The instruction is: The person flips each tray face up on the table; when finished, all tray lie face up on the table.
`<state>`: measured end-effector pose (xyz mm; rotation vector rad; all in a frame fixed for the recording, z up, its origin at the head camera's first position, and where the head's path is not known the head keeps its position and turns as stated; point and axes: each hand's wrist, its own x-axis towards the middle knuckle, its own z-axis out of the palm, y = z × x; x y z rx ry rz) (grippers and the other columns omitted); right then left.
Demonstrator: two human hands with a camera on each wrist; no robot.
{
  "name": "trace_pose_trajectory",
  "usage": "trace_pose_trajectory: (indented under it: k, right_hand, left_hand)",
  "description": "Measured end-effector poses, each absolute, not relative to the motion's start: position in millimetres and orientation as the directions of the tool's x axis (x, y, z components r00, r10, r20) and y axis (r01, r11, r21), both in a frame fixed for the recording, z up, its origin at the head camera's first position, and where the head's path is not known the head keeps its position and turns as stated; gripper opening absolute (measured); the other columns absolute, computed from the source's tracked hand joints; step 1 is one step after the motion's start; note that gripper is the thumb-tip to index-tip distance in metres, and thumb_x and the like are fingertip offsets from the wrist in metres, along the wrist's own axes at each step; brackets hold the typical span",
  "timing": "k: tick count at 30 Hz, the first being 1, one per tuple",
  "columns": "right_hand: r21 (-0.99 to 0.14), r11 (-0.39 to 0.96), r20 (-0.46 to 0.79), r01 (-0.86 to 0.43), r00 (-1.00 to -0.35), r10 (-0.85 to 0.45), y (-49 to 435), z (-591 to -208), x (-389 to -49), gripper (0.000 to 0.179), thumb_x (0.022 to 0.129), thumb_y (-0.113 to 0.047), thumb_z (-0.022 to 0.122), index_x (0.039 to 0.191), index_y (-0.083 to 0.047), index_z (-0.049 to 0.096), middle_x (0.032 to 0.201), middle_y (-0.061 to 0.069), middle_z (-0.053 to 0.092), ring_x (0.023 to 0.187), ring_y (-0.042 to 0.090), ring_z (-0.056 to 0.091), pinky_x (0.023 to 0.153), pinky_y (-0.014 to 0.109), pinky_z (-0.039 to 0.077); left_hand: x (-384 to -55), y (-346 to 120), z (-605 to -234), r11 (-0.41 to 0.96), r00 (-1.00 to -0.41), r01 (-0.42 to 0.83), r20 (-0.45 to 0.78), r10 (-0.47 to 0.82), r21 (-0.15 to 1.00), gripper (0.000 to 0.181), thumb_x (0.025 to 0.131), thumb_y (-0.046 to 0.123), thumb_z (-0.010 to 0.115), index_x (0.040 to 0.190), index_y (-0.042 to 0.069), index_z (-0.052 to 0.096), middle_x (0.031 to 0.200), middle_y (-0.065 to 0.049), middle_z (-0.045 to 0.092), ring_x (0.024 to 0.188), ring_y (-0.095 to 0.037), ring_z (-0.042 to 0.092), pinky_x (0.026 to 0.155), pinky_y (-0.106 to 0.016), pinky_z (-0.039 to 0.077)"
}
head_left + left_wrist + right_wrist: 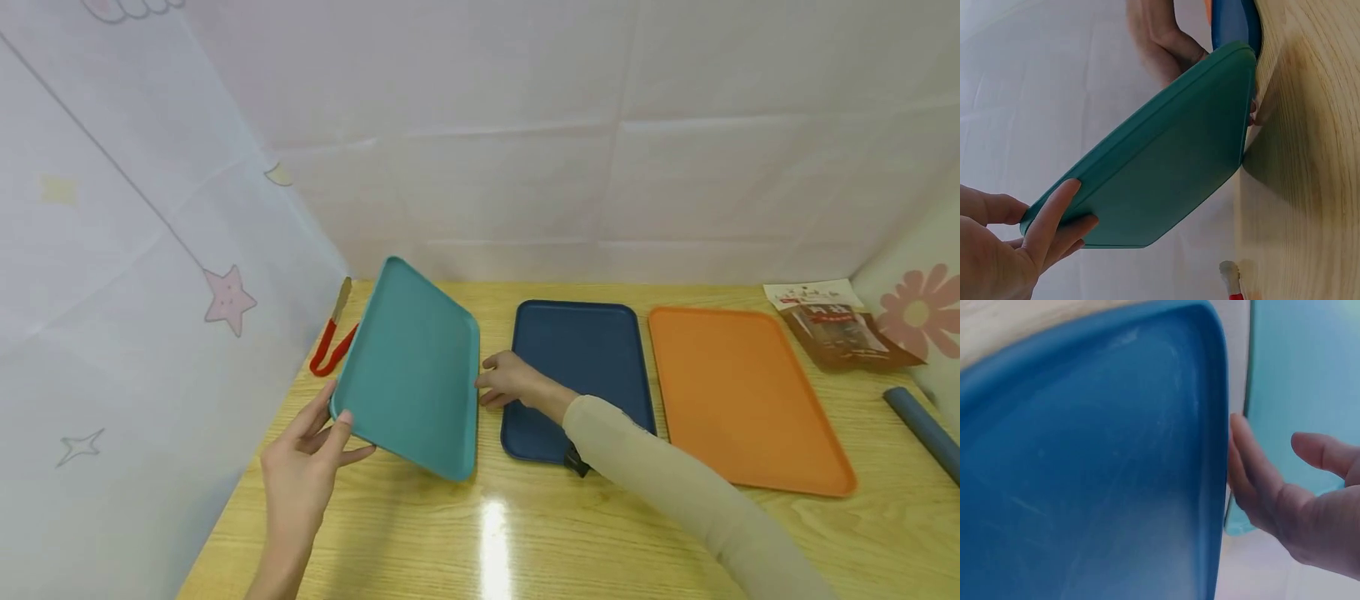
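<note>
A teal tray (420, 367) is tilted, its left side raised off the wooden table and its right edge low. My left hand (300, 467) pinches its near left corner, thumb on the inner face and fingers on the underside (1147, 181). At the low right edge is my right hand (510, 379); its fingertips reach just under that edge while the thumb stands apart above, as the right wrist view shows. Whether those fingertips bear any weight, I cannot tell. Beneath my right wrist lies a navy blue tray (577, 342), flat on the table.
An orange tray (735, 392) lies flat to the right of the navy one. Red-handled tongs (326, 346) lie behind the teal tray at left. A brown and white food packet (840, 329) and a dark blue roll (926, 433) are at far right. Patterned cloth walls (525, 200) surround the table.
</note>
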<state>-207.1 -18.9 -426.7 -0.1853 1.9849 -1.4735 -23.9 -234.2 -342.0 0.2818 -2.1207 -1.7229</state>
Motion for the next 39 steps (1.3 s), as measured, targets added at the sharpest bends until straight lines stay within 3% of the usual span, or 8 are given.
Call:
trace_pose_trajectory:
  k: [7,15,21,26,29,31,35,39]
  right_hand:
    - [-0.908,0.322,-0.401,0.268,-0.778,-0.484,-20,-433,-209,0.064,0.092,-0.003,0.062,0.147,0.006,0.031,0.12,0.024,0.061,0.093,0.029,0.068,0.077,0.037,0.057]
    - [-0.914,0.258,-0.4,0.312,-0.797,-0.453,-14,-439,-212,0.067,0.087,0.008,0.063,0.146,0.007,0.032,0.096,0.022,0.069,0.073,0.027,0.071,0.065,0.036,0.059]
    - [-0.903,0.187,-0.428,0.386,-0.787,-0.443,-8,-438,-214,0.068,0.086,0.011,0.064,0.146,0.006,0.032,0.116,0.027,0.062,0.078,0.03,0.071,0.066,0.037,0.059]
    - [-0.887,0.14,-0.453,0.44,-0.77,-0.45,-2,-433,-215,0.07,0.086,0.012,0.063,0.147,0.004,0.031,0.124,0.03,0.057,0.086,0.033,0.07,0.07,0.04,0.059]
    - [-0.882,0.147,-0.463,0.448,-0.766,-0.445,3,-430,-215,0.07,0.086,0.012,0.063,0.148,0.002,0.031,0.131,0.03,0.052,0.088,0.033,0.069,0.072,0.04,0.058]
    - [-0.884,0.16,-0.461,0.439,-0.768,-0.445,5,-428,-214,0.071,0.086,0.011,0.063,0.149,0.0,0.031,0.133,0.03,0.049,0.088,0.032,0.069,0.071,0.04,0.059]
    - [-0.892,0.184,-0.45,0.413,-0.769,-0.455,6,-427,-210,0.072,0.086,0.011,0.064,0.149,-0.004,0.033,0.129,0.027,0.052,0.084,0.031,0.069,0.069,0.041,0.059]
    - [-0.897,0.183,-0.439,0.402,-0.77,-0.463,6,-427,-205,0.073,0.085,0.011,0.065,0.149,-0.005,0.034,0.122,0.025,0.055,0.08,0.03,0.069,0.068,0.042,0.059]
  left_hand:
    - [-28,-244,-348,0.042,-0.883,0.093,0.101,-0.459,0.995,0.043,0.092,0.002,0.064,0.134,0.01,0.059,0.12,-0.019,0.062,0.091,-0.02,0.071,0.062,-0.042,0.057]
    - [-29,-250,-348,0.018,-0.886,0.047,0.05,-0.461,0.999,0.044,0.092,0.006,0.065,0.135,0.011,0.058,0.114,-0.01,0.063,0.089,-0.019,0.071,0.062,-0.043,0.058]
    - [-31,-260,-348,0.033,-0.907,0.063,0.071,-0.416,0.997,0.047,0.093,0.01,0.064,0.138,0.007,0.053,0.114,-0.008,0.065,0.091,-0.018,0.07,0.069,-0.039,0.058]
    - [-39,-278,-348,-0.07,-0.948,0.12,0.093,-0.306,0.99,0.042,0.098,0.015,0.057,0.129,-0.012,0.054,0.135,-0.008,0.056,0.096,-0.022,0.07,0.075,-0.041,0.057]
    - [-49,-292,-350,-0.123,-0.976,0.103,0.077,-0.202,0.987,0.04,0.099,0.016,0.055,0.126,-0.014,0.056,0.135,-0.004,0.057,0.098,-0.021,0.069,0.076,-0.04,0.057]
    - [-56,-301,-352,-0.134,-0.99,0.058,0.039,-0.137,0.989,0.041,0.099,0.017,0.055,0.128,-0.012,0.055,0.132,0.001,0.059,0.099,-0.018,0.068,0.076,-0.035,0.058]
    - [-74,-318,-360,-0.091,-0.997,-0.078,-0.079,-0.002,0.993,0.054,0.1,0.021,0.054,0.145,-0.004,0.037,0.128,0.008,0.059,0.102,-0.013,0.066,0.076,-0.028,0.056]
    - [-90,-333,-367,-0.049,-0.978,-0.189,-0.184,0.097,0.981,0.061,0.102,0.023,0.051,0.153,0.004,0.024,0.124,0.009,0.06,0.101,-0.014,0.066,0.077,-0.031,0.057]
